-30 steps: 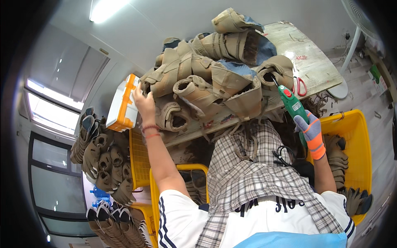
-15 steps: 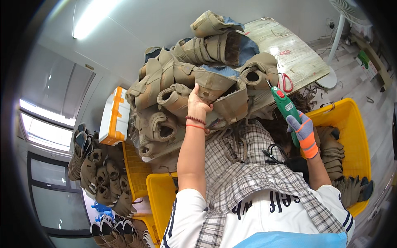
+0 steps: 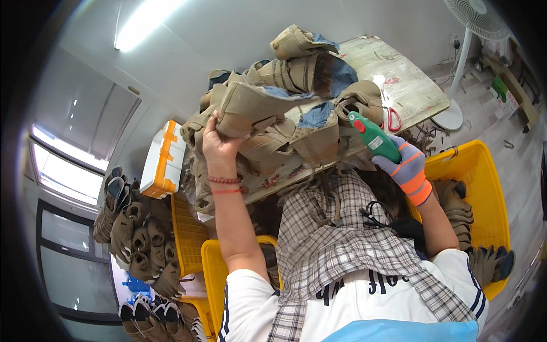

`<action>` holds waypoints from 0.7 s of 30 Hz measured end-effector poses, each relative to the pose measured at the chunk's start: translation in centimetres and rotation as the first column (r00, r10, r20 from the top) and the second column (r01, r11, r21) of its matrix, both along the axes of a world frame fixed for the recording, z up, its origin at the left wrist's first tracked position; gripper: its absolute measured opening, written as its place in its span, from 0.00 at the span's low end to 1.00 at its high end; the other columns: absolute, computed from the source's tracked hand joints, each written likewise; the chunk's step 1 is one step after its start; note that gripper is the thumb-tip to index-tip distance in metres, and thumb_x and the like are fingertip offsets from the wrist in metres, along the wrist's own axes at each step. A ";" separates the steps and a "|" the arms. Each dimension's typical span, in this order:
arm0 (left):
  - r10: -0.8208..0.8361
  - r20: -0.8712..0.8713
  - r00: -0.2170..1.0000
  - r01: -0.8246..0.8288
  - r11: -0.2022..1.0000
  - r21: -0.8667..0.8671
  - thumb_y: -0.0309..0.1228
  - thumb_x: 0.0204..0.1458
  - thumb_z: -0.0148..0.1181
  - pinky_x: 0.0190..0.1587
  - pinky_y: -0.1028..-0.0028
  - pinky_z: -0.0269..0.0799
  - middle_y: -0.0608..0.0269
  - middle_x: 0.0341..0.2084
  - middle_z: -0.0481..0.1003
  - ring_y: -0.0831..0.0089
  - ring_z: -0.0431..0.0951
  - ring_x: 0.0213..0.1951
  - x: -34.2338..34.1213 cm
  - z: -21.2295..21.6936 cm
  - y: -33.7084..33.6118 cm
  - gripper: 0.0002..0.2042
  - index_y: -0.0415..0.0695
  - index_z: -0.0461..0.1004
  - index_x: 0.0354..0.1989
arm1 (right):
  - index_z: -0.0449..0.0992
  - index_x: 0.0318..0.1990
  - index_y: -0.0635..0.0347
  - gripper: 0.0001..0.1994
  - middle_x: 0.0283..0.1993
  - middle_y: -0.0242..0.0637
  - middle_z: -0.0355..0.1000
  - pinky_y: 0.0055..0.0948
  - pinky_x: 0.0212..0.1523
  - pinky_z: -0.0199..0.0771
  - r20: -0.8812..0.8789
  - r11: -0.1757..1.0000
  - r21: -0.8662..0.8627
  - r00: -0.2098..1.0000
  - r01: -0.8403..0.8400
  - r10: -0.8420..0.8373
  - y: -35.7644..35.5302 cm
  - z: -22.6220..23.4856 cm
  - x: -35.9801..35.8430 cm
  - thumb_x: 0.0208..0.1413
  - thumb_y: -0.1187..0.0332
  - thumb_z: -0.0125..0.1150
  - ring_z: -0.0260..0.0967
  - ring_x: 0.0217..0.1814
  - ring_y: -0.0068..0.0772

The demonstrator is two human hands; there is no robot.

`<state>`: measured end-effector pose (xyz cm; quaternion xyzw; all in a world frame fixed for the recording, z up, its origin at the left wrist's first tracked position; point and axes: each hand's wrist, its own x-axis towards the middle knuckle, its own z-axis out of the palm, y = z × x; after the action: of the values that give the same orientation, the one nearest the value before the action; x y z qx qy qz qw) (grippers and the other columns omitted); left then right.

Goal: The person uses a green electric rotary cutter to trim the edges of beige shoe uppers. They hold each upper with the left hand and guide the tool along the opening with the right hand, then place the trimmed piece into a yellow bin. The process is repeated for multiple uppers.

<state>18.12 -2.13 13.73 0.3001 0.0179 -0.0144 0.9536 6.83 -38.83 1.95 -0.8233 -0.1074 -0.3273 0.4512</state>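
Observation:
My left hand [image 3: 221, 149] grips a tan shoe upper [image 3: 246, 108] with a blue lining, raised over the left part of the pile. On my right hand [image 3: 405, 166] is a grey and orange glove. Its fingers wrap round a green handheld power tool [image 3: 376, 138] with a red button. The tool's front end points up and left, close to a rolled tan upper [image 3: 364, 97]; its narrow tip is hard to make out. More tan uppers [image 3: 293, 74] lie heaped on the worktable [image 3: 413, 85], under and behind the held one.
Red-handled scissors [image 3: 392, 119] lie at the table's right edge. Yellow crates stand at right [image 3: 493, 194] and left [image 3: 213, 273], with stacked uppers in the right one. A white and orange case [image 3: 162, 159] is at left. A white fan [image 3: 456, 85] stands far right.
My left hand has lifted the upper off the pile and moved it left and up. The green tool has shifted slightly left and tilted more toward the left.

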 end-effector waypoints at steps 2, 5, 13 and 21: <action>0.017 -0.086 0.996 -0.019 0.999 -0.025 0.35 0.62 0.38 0.56 0.54 0.65 0.53 0.44 0.74 0.58 0.72 0.50 -1.8 0.8 0.8 0.14 0.42 0.70 0.41 | 0.75 0.41 0.59 0.28 0.29 0.39 0.74 0.33 0.30 0.72 0.124 0.990 -0.138 0.992 0.014 0.004 0.4 0.3 0.2 0.31 0.54 0.75 0.70 0.27 0.43; -0.020 -0.130 0.991 0.007 0.995 -0.102 0.35 0.63 0.36 0.53 0.56 0.68 0.54 0.40 0.75 0.61 0.74 0.46 -4.3 0.1 2.0 0.15 0.40 0.70 0.38 | 0.75 0.42 0.59 0.30 0.29 0.37 0.73 0.32 0.29 0.71 0.248 0.950 -0.304 0.969 0.068 0.010 1.2 0.9 -0.7 0.30 0.54 0.76 0.69 0.26 0.41; -0.062 -0.126 0.990 0.048 0.993 -0.111 0.33 0.62 0.39 0.51 0.57 0.71 0.57 0.36 0.76 0.62 0.76 0.43 -7.2 -1.6 2.7 0.14 0.38 0.71 0.39 | 0.73 0.44 0.62 0.33 0.25 0.36 0.70 0.31 0.26 0.68 0.382 0.899 -0.429 0.920 0.090 0.090 0.6 0.5 -1.7 0.28 0.53 0.76 0.67 0.23 0.36; -0.164 -0.113 0.980 0.135 0.965 -0.227 0.32 0.61 0.42 0.53 0.56 0.68 0.53 0.42 0.75 0.60 0.74 0.46 -5.6 -4.6 4.0 0.12 0.39 0.72 0.39 | 0.73 0.44 0.58 0.32 0.27 0.36 0.70 0.32 0.25 0.66 0.331 0.910 -0.415 0.931 -0.003 0.154 1.0 1.0 -2.5 0.29 0.54 0.76 0.65 0.23 0.39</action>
<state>12.52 1.85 9.13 0.1928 0.0559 -0.1080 0.9737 4.32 -37.80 2.97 -0.8209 -0.2866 -0.4226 0.2558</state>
